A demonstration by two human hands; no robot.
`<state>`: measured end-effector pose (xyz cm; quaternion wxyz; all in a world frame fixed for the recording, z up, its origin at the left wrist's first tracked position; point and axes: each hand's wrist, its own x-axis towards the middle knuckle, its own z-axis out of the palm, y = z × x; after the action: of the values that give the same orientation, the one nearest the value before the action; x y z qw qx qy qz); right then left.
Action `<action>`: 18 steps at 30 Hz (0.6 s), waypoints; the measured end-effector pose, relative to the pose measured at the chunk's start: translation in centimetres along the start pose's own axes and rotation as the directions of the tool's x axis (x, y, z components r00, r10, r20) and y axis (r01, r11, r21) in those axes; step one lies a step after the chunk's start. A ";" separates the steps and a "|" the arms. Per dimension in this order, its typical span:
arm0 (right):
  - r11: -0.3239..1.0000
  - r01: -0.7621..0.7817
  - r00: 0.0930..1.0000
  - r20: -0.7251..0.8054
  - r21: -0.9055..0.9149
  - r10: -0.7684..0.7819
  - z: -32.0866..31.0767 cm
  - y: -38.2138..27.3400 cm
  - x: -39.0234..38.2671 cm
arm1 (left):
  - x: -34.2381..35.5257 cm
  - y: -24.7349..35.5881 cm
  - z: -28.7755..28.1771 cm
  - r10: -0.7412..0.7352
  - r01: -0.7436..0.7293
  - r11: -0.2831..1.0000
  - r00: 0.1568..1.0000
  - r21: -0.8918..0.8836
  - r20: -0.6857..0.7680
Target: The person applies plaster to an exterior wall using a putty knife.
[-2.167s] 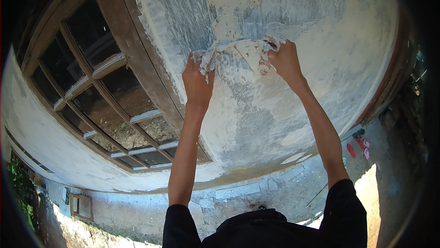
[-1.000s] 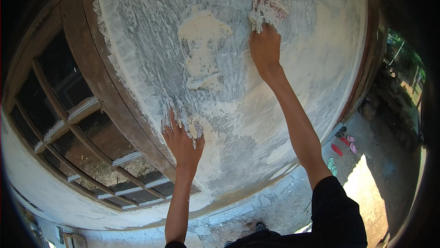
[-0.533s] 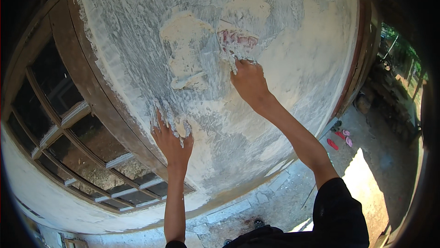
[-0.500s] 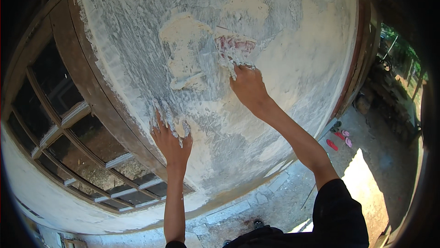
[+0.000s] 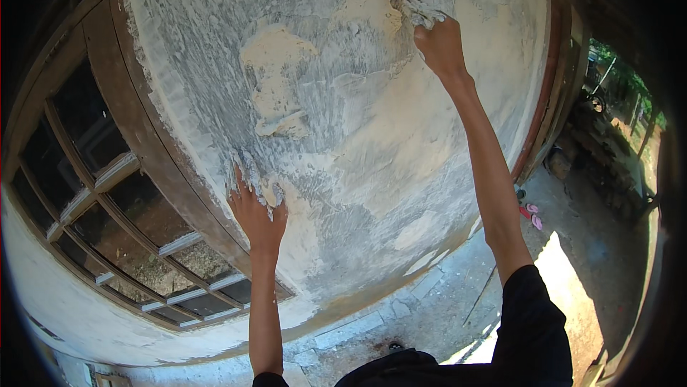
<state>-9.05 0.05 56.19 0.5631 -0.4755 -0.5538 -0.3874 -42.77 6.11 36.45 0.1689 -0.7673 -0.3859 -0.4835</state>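
In the upper right of the wall [image 5: 343, 201], my right hand [image 5: 442, 47] is closed round a putty knife [image 5: 404, 2]. Its blade is tilted, nearly edge-on, beside a thick cream putty patch [image 5: 366, 11]. Wet putty coats the knife and the fingers near it. My left hand [image 5: 259, 215] is lower, near the wall's left edge, with fingers stretched out and caked in putty. A cream lump sticks between its thumb and fingers; whether the palm touches the wall is hidden. Between the hands is another raised putty patch [image 5: 279, 83], rough and uneven, on grey streaked plaster.
A wooden-framed window [image 5: 136, 208] with several panes borders the wall on the left. A brown wooden post [image 5: 547, 93] edges it on the right. Below are a concrete floor [image 5: 429, 315] and pink and red sandals [image 5: 531, 216]. Sunlight falls on the ground at right.
My right hand has moved up and right with the putty knife, and the blade has turned from face-on to nearly edge-on. My left hand has shifted only slightly.
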 end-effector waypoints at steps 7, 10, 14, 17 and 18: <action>0.988 0.030 0.975 0.220 -0.150 0.004 0.9 -0.2 1.3 | -0.2 -1.1 -0.1 0.052 -0.053 0.999 0.998 -0.005 -0.019; 0.991 0.046 0.973 0.230 -0.122 -0.017 1.5 -3.0 -1.1 | -0.2 -1.3 -0.1 0.049 -0.051 0.997 0.999 -0.055 -0.023; 0.984 0.076 0.987 0.153 -0.162 -0.051 5.1 -5.9 -6.6 | -0.5 -1.9 -0.1 0.045 -0.045 0.996 0.999 -0.073 -0.005; 0.992 -0.076 0.962 0.256 -0.097 0.099 6.0 -8.3 -10.1 | -0.5 -2.0 0.1 0.086 -0.086 0.996 0.996 -0.031 -0.004; 0.982 -0.171 0.931 0.312 -0.084 0.189 6.1 -9.7 -11.2 | -0.4 -2.0 0.1 0.082 -0.083 0.996 0.996 -0.042 -0.022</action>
<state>-20.96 2.52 45.75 0.4859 -0.5958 -0.5808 -0.2675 -44.33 7.28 35.83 0.1763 -0.7809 -0.3419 -0.4921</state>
